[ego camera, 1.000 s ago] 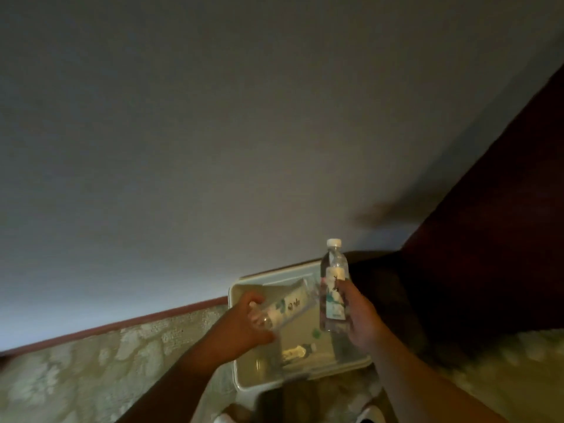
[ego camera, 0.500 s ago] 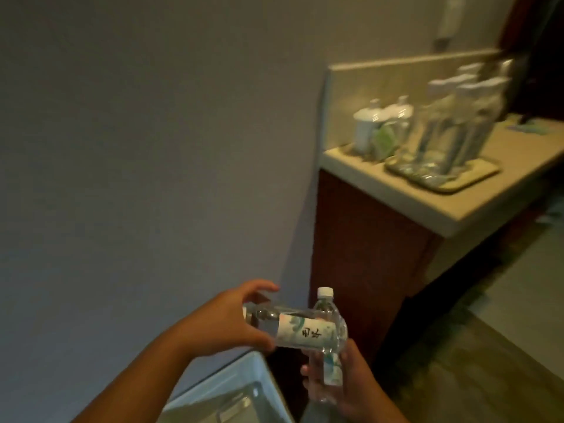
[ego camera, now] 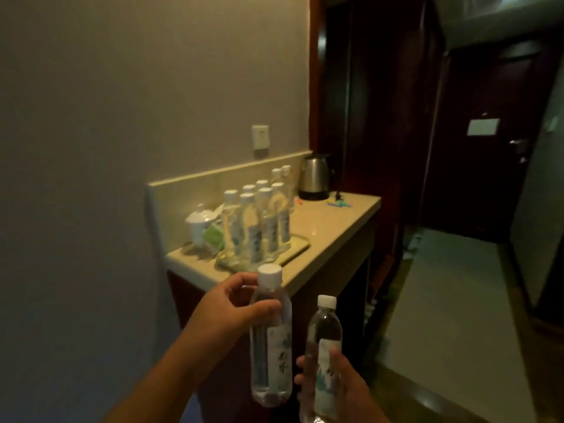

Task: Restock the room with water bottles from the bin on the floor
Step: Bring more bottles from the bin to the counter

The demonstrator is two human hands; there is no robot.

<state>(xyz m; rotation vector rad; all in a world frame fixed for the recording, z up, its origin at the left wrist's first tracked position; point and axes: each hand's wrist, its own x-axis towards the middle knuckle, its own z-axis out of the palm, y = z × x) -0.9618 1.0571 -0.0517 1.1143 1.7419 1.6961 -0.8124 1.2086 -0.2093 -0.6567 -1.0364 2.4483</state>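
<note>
From the head camera, the left hand [ego camera: 227, 312] pinches a water bottle [ego camera: 270, 340] near its neck, thumb on the front and fingers curled behind, and the bottle hangs upright below the white cap. The right hand [ego camera: 338, 389] wraps around a second bottle [ego camera: 324, 340] low down on its label, and that one stands upright too. Both bottles are in the air, in front of the near edge of the counter [ego camera: 329, 227]. On the counter sits a tray [ego camera: 297, 247] with a bunch of bottles [ego camera: 259, 221] standing close together, a white cup [ego camera: 200, 222] just beside them, and a kettle [ego camera: 316, 177] farther back. The bin on the floor is not in the picture. The room is dim and a bit blurry, so I cannot tell for sure how much free room the tray has. To do this step well, it looks best to set down one bottle at a time, upright, next to the others. Go slow, so the close bottles do not get bumped and tip over like pins.
</note>
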